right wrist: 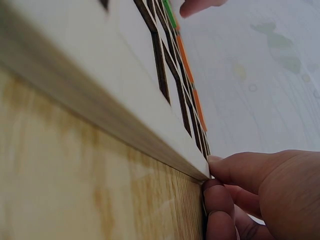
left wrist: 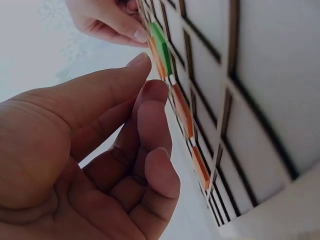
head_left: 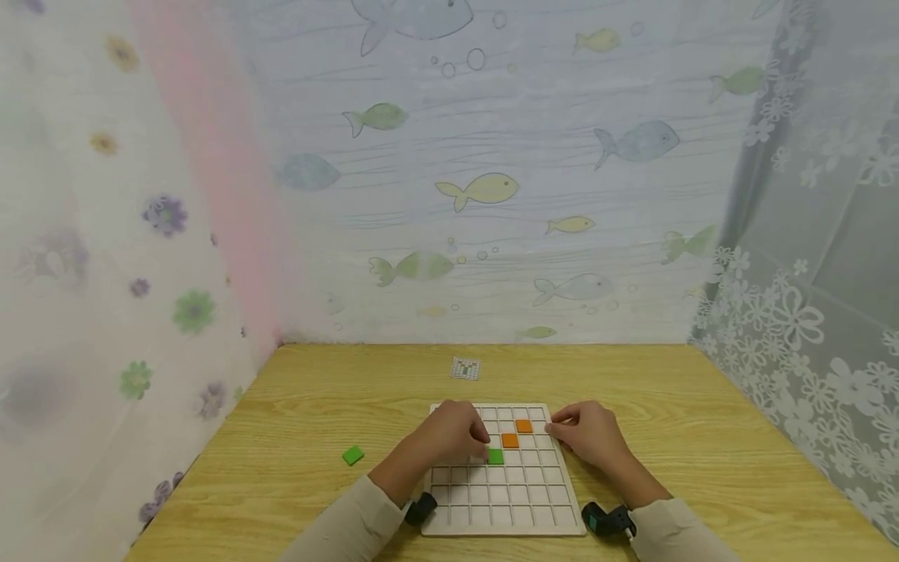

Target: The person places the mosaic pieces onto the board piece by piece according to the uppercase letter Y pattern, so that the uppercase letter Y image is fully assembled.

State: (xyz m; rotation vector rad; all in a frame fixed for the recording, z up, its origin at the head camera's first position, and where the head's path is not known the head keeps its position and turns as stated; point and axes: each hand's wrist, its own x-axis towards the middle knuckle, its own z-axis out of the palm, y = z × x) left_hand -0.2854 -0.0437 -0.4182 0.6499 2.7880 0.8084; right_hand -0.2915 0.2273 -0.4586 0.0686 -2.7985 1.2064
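Note:
A white gridded board (head_left: 499, 515) lies on the table. On it sit a green square tile (head_left: 495, 457) and two orange tiles (head_left: 509, 441) in a diagonal row. In the left wrist view another orange tile (left wrist: 156, 56) shows beyond the green tile; the left hand hides that spot in the head view. My left hand (head_left: 453, 433) hovers over the board beside the green tile, its thumb and index tips slightly apart with nothing between them. My right hand (head_left: 590, 433) grips the board's right edge, thumb on top and fingers against the side.
A loose green tile (head_left: 353, 455) lies on the wooden table (head_left: 295, 484) left of the board. Behind the board is a small card (head_left: 466, 368) printed with a grid pattern. Curtains (head_left: 492, 297) with fish and flowers enclose the table's back and sides.

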